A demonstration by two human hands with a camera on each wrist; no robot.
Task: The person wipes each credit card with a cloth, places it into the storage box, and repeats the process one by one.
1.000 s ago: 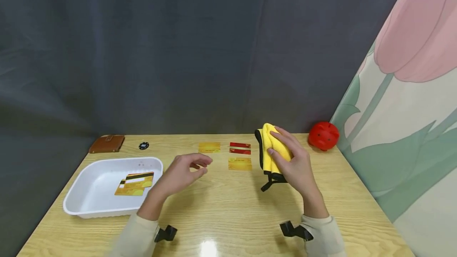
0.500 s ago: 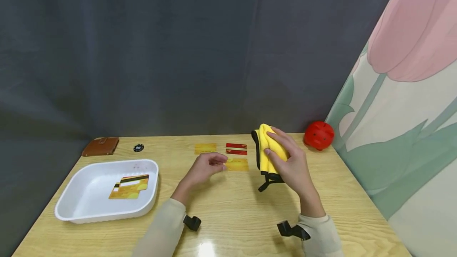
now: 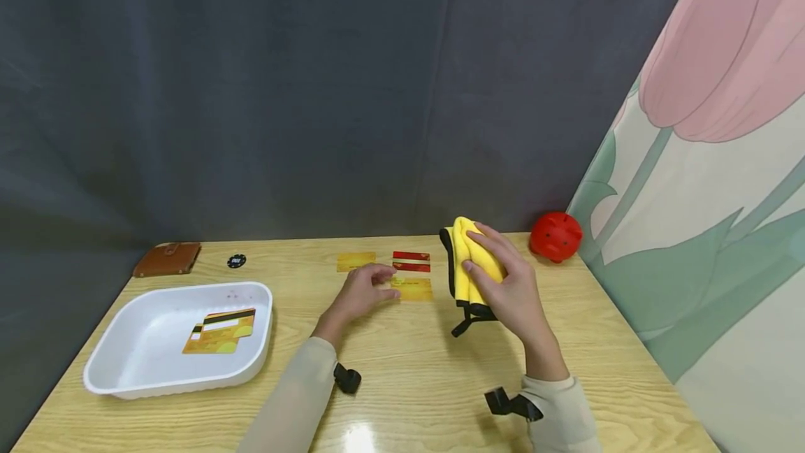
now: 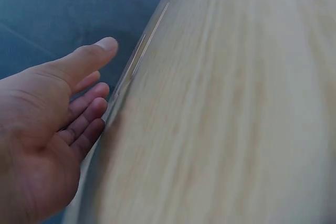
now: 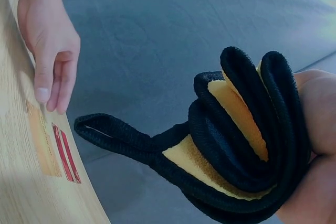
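Note:
A folded yellow cloth [image 3: 472,268] with black edging is gripped in my right hand [image 3: 516,292], above the table's right side. In the right wrist view its black hanging loop [image 5: 115,136] sticks out from the folded layers. My left hand [image 3: 363,292] reaches over the middle of the table, thumb apart from the fingers, holding nothing. Its fingertips are at the left end of a gold card [image 3: 415,290]; contact cannot be told. Just behind lies a red card [image 3: 411,266] with a pale stripe. Another gold card [image 3: 355,261] sits behind the left hand, partly hidden.
A white tray [image 3: 94,369] at the left holds gold cards [image 3: 220,331] with dark stripes. Behind it are a brown wallet [image 3: 167,259] and a black chip [image 3: 236,261]. A red piggy bank [image 3: 556,237] stands at the back right, near the dark curtain [image 3: 283,103].
My left hand has moved right and slightly forward, to the nearer gold card. The right hand keeps holding the cloth in about the same place. The head view has shifted slightly.

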